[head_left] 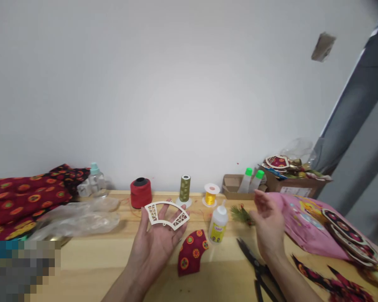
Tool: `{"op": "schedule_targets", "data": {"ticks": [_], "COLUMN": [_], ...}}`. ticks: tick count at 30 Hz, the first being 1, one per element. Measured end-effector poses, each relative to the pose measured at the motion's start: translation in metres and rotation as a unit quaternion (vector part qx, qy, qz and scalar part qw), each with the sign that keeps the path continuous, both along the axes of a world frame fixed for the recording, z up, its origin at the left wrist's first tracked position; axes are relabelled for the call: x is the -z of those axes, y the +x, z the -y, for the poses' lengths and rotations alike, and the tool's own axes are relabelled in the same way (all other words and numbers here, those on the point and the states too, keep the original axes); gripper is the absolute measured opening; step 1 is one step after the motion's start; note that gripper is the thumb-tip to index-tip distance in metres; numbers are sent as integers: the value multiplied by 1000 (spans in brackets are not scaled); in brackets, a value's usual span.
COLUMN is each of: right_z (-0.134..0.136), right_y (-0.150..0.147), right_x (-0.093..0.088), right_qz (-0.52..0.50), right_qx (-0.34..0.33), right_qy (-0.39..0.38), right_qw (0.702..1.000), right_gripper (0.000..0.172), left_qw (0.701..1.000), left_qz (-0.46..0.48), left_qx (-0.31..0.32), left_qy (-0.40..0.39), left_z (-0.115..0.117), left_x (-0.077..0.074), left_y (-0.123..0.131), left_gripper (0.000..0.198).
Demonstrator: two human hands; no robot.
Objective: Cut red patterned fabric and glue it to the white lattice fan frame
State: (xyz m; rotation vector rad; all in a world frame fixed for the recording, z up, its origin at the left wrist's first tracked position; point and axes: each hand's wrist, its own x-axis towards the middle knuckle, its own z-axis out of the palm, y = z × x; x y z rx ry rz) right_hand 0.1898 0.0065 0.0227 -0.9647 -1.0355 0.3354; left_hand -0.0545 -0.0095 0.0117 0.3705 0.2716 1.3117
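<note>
A pale fan-shaped wooden frame [168, 223] with cut-out lattice at both ends rests across the fingers of my left hand [159, 247], palm up, its thumb along the left edge. My right hand [267, 224] is raised over the table, fingers slightly curled and apart, with nothing visible in it. Below and to its left, black scissors [255, 264] lie partly under the forearm. Between my hands lies a fan-shaped piece of dark red patterned cloth [193, 253]. Just behind it stands a white glue bottle [219, 223] with a yellow label.
Along the wall stand a red thread cone [141, 193], a green ribbon spool [185, 191], a yellow thread spool [211, 196] and a small cardboard box [234, 193] with green-capped bottles. Patterned fabric [28, 197] heaps at left. A pink bag [299, 235] with ornaments lies at right.
</note>
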Motion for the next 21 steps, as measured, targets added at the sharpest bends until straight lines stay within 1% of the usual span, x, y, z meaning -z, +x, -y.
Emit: {"op": "schedule_targets", "data": {"ticks": [1,2,4,5,6,7,9,10,11,12,13,15,17,19,20,21], "right_z": [-2,-2,-1,0,1,3,6,8,10,11,13,17,20,21,21,20], "right_y": [0,-2,-10,-15,-20,-24,-29,-30,-29,-28,-26,-22,-20,-19,-19,-19], "right_x": [5,11,23,28,32,34,33,30,25,19,13,2,-5,-7,-8,-8], "right_qz": [33,70,149,183,215,247,307,322,319,300,267,181,96,12,-22,-47], "right_qx": [-74,-157,-307,-353,-369,-357,-287,-253,-233,-232,-246,-297,-359,-409,-418,-413], "right_qy": [-22,-48,-105,-127,-141,-147,-148,-142,-132,-121,-109,-98,-111,-129,-134,-135], "right_qw": [997,984,934,909,893,889,895,901,909,917,925,932,922,903,898,899], "right_gripper": [43,48,53,53,50,45,34,32,33,36,39,43,40,35,32,30], "left_qw": [1000,1000,1000,1000,1000,999,999,999,999,999,998,996,994,995,995,995], "left_qz": [0,1,2,3,4,2,-6,-13,-20,-28,-35,-43,-38,-29,-25,-25], "left_qx": [0,1,11,18,24,30,39,41,40,37,31,14,5,10,14,17], "left_qy": [1,3,10,15,19,20,14,6,-4,-18,-36,-75,-98,-99,-95,-92], "left_z": [1,1,3,4,4,5,6,6,6,6,7,6,6,5,6,6], "left_x": [1,2,4,5,6,6,6,5,5,4,4,4,6,7,8,7], "left_y": [1,2,3,4,5,6,8,9,9,10,11,12,13,13,13,14], "left_gripper": [56,55,49,46,43,40,36,36,37,39,41,46,46,41,38,36]}}
